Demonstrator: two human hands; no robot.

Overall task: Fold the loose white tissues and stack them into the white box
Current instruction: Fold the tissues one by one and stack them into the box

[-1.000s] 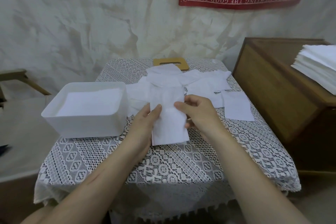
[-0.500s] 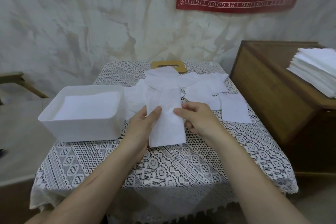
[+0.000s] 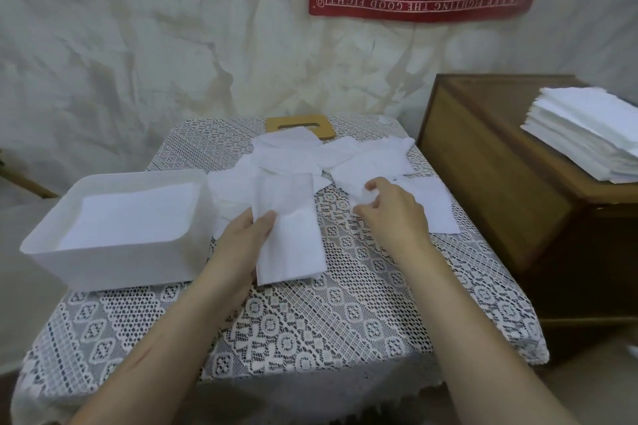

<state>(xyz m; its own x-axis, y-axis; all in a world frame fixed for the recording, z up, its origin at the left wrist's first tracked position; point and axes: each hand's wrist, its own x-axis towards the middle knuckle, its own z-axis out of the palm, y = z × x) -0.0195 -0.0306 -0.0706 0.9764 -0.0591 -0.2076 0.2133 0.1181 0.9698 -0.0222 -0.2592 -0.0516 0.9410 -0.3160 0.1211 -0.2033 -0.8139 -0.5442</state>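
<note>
A folded white tissue (image 3: pixel 291 235) lies lengthwise on the lace-covered table, and my left hand (image 3: pixel 241 245) holds its left edge with the thumb on top. To the right, my right hand (image 3: pixel 392 210) reaches into the loose white tissues (image 3: pixel 366 166) spread across the table's far half, its fingertips pinching the edge of one. The white box (image 3: pixel 114 259) stands at the table's left side with flat white tissues stacked inside.
A single flat tissue (image 3: pixel 431 203) lies by the table's right edge. A wooden lid (image 3: pixel 300 122) with a slot sits at the far edge. Right of the table a wooden cabinet (image 3: pixel 500 183) carries a tall pile of tissues (image 3: pixel 587 138).
My right hand has let go of the folded tissue and moved right to the loose pile. My left hand stays on the folded tissue.
</note>
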